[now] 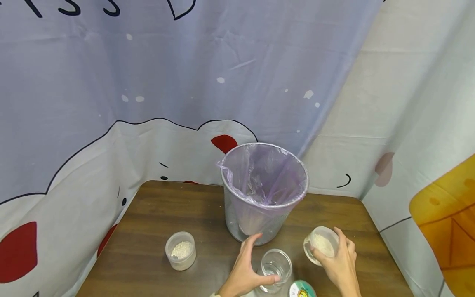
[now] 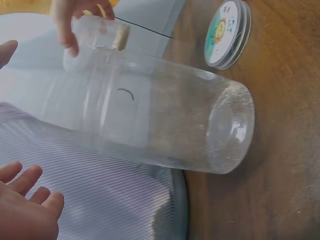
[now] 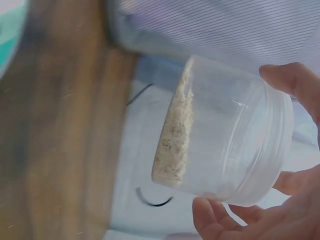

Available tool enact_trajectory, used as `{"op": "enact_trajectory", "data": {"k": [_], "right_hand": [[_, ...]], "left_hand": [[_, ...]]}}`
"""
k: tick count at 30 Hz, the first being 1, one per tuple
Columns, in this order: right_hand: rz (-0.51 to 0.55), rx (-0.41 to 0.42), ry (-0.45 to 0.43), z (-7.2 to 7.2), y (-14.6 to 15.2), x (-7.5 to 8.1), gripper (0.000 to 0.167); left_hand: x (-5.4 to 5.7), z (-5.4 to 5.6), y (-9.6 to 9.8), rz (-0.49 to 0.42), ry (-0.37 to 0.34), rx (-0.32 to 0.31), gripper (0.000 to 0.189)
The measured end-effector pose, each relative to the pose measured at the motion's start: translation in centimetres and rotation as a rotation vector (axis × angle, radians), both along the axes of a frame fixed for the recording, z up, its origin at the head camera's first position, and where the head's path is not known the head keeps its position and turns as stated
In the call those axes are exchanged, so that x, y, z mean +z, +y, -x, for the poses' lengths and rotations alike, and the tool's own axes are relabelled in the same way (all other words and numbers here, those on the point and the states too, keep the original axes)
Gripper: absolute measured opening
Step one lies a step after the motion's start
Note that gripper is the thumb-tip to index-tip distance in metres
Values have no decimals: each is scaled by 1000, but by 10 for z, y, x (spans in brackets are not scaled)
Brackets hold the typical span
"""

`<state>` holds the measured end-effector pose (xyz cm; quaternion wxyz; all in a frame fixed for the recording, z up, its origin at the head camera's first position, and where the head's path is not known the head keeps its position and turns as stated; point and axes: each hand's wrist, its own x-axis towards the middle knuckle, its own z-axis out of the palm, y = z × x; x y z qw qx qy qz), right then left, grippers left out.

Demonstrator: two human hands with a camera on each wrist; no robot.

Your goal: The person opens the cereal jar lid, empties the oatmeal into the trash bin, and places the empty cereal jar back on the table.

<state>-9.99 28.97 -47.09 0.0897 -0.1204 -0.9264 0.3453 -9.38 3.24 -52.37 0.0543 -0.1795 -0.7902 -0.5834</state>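
Note:
My right hand (image 1: 340,264) grips a small clear plastic jar (image 3: 230,125) by its upper part, thumb on one side and fingers on the other. In the right wrist view a layer of pale grains (image 3: 172,142) covers its bottom, and the jar is held off the wooden table. My left hand (image 1: 243,272) is spread beside a tall clear jar (image 2: 165,110) that stands on the table with no lid on. Its thumb and fingers (image 2: 40,190) are apart, with the jar beyond them in the left wrist view.
A mesh bin (image 1: 237,218) lined with a purple bag stands behind the hands. Another small jar with white grains (image 1: 182,249) is on the left of the table (image 1: 130,255). A round lid (image 1: 301,289) with a green label lies near the tall jar. Printed curtains hang behind.

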Motion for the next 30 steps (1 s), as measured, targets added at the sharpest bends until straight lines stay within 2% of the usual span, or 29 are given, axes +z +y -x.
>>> {"op": "enact_trajectory", "data": {"k": [7,14,23,26,30], "right_hand": [[58,58,54,-11,-33,28,93],[105,132,92,-19,-66,44,95],[182,235,146,-21,-101,42,91],[224,256,147,-21,-110,39,90],[265,280,148,-21,-119,36,88]], "left_hand": [[11,0,-3,4,55,-11,103],[20,-1,-6,24,100,-28,105],[32,2,-9,74,219,-23,110],[33,4,-10,127,295,3,113],[35,7,-12,222,398,90,115]]}}
